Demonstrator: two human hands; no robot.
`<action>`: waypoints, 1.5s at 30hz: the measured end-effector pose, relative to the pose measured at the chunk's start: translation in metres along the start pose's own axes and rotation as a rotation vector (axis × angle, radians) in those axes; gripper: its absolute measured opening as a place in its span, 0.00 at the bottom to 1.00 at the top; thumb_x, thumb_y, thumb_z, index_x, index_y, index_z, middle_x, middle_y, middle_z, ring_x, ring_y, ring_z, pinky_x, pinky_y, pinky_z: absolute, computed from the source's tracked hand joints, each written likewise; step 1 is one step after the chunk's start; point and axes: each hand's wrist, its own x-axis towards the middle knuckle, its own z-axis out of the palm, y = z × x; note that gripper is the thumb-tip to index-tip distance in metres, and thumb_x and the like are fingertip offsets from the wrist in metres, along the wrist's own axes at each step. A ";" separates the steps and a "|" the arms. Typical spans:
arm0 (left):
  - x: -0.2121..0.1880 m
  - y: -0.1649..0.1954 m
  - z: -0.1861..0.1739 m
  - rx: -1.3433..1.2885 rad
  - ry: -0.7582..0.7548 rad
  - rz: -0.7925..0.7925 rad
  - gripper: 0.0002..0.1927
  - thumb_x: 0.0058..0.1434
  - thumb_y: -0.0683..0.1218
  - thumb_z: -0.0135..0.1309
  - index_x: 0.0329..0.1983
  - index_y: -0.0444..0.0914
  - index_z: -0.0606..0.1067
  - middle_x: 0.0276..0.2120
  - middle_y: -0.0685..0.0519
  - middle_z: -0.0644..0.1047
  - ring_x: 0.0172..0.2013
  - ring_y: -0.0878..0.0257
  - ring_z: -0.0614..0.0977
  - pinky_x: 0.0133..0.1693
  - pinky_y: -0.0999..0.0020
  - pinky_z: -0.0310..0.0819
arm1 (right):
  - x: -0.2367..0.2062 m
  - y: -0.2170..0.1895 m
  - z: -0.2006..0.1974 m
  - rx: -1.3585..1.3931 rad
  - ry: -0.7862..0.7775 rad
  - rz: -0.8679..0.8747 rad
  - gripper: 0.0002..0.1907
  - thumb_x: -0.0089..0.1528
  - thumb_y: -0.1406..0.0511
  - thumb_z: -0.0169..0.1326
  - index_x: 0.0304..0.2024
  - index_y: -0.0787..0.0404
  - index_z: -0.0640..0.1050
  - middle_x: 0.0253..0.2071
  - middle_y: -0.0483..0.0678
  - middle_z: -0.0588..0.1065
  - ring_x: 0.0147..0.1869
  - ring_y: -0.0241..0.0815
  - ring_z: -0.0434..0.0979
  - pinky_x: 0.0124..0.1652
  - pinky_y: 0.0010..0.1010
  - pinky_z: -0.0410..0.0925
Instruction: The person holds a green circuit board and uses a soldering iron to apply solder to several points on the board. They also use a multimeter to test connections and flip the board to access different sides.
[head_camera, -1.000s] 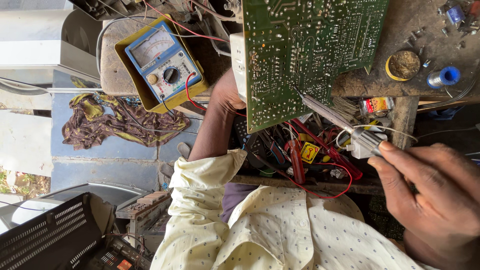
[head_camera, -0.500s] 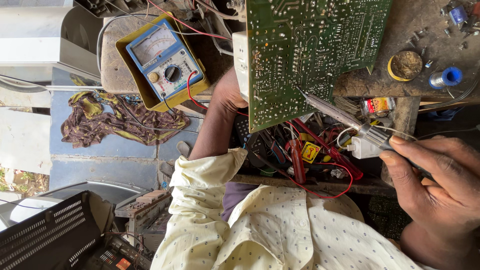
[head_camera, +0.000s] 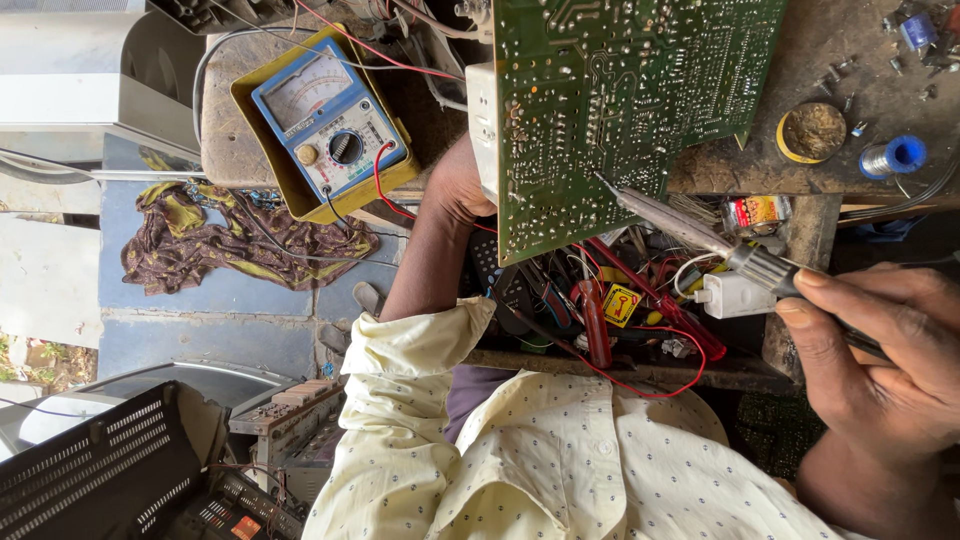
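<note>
Soldering iron (head_camera: 690, 228) in the right hand (head_camera: 880, 345), fingers and thumb closed around its dark handle like a pen, tip laid right against the solder side of the green circuit board (head_camera: 620, 100). That pen grip looks chosen for fine control of the tip among the crowded joints. The left hand (head_camera: 460, 185) is at the board's near edge, partly hidden behind it; it seems to be propping the board upright so the joints face the camera, though I cannot tell how the fingers close on it.

Everything else sits around that board. Left of it, a blue analog multimeter (head_camera: 325, 125) rests in a yellow tray, dial turned toward the person, its red lead (head_camera: 385, 185) trailing back toward the board. Right of the board, on the worn bench top (head_camera: 850, 60), there is a round yellow tin (head_camera: 812, 132) and a blue spool of solder wire (head_camera: 893, 157), both near the iron hand. Just below the board lies an open drawer of tools (head_camera: 600, 300), with red-handled screwdrivers, loose wires and a white plug adapter (head_camera: 735, 295).

Room is tight. The iron's shaft crosses over the drawer clutter, clear of it as far as I can tell. The board's lower edge hangs just above the tools. The only open space is farther left of the board, past the multimeter, where a patterned cloth (head_camera: 220, 235) lies on a blue surface.
</note>
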 end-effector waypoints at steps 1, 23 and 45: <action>0.000 0.000 0.000 0.070 -0.017 0.031 0.19 0.58 0.32 0.66 0.53 0.29 0.79 0.46 0.48 0.82 0.42 0.64 0.82 0.41 0.66 0.80 | 0.002 0.002 0.000 0.003 -0.009 -0.027 0.10 0.67 0.76 0.63 0.50 0.71 0.78 0.41 0.58 0.78 0.40 0.45 0.84 0.38 0.24 0.77; 0.005 -0.001 0.000 -0.387 0.038 -0.159 0.17 0.63 0.34 0.59 0.55 0.26 0.76 0.44 0.40 0.81 0.40 0.56 0.86 0.37 0.60 0.83 | 0.042 -0.045 -0.004 -0.265 -0.148 -0.286 0.18 0.55 0.74 0.70 0.47 0.67 0.83 0.31 0.53 0.74 0.30 0.42 0.73 0.24 0.28 0.65; 0.004 -0.005 0.003 -0.264 0.034 -0.123 0.16 0.61 0.33 0.62 0.52 0.26 0.78 0.44 0.42 0.82 0.39 0.58 0.85 0.37 0.63 0.82 | 0.045 -0.049 -0.009 -0.215 -0.128 -0.217 0.16 0.54 0.74 0.69 0.44 0.68 0.83 0.28 0.54 0.75 0.27 0.42 0.74 0.24 0.31 0.65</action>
